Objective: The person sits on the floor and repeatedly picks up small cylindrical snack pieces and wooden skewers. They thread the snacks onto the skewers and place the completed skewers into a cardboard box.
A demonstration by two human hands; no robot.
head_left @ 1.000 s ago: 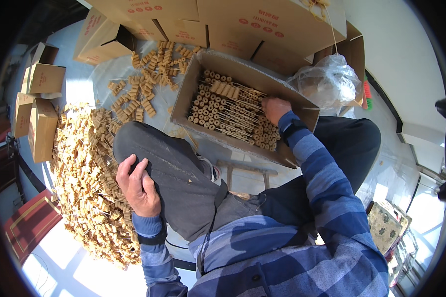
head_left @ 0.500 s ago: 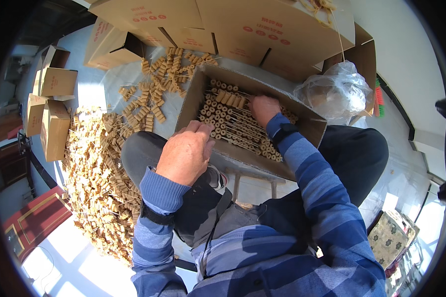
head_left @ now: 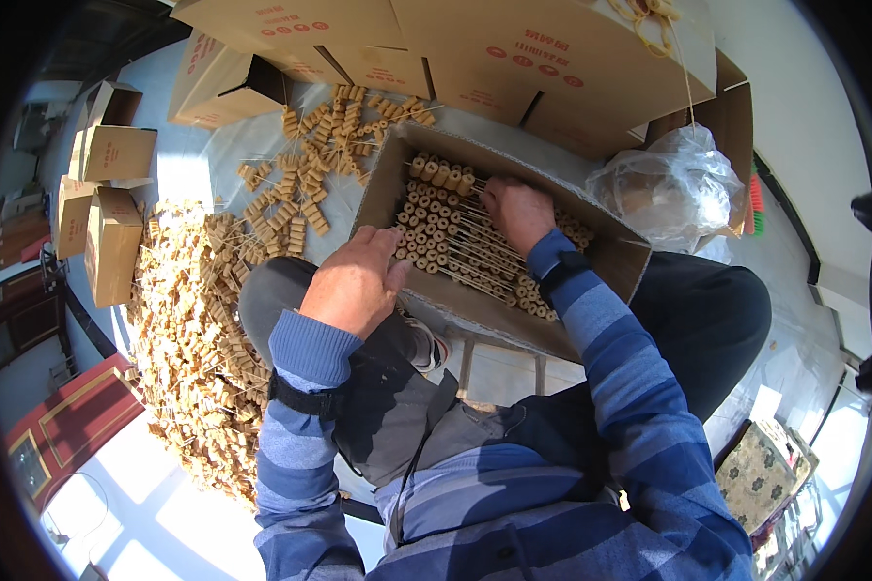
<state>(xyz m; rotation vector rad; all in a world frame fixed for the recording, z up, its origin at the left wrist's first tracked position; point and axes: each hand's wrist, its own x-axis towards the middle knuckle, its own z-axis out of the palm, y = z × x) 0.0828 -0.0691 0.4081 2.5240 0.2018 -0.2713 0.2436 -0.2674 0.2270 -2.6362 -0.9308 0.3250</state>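
A brown cardboard box [head_left: 606, 240] stands in front of my legs, holding packed rows of tan coiled pieces on thin sticks. Inside it, my right hand [head_left: 519, 215] is closed at the stick ends of a row of skewers [head_left: 443, 175] lying along the far left. Its fingertips are partly hidden. My left hand [head_left: 354, 281] rests across the near left rim, fingers stretched forward and thumb apart, with its fingertips beside the packed coil ends [head_left: 421, 232]. I see nothing held in it.
A large heap of skewers [head_left: 189, 349] lies left of my knee, and a looser pile [head_left: 305, 165] spreads beyond it. Big cartons [head_left: 552, 58] stand at the back. A clear plastic bag [head_left: 664, 189] sits right of the box. Smaller cartons [head_left: 116, 228] stand far left.
The row of skewers at the box's far left now sits farther up and left. My left hand has shifted slightly left and down, its fingers straighter. The right hand stays inside the box.
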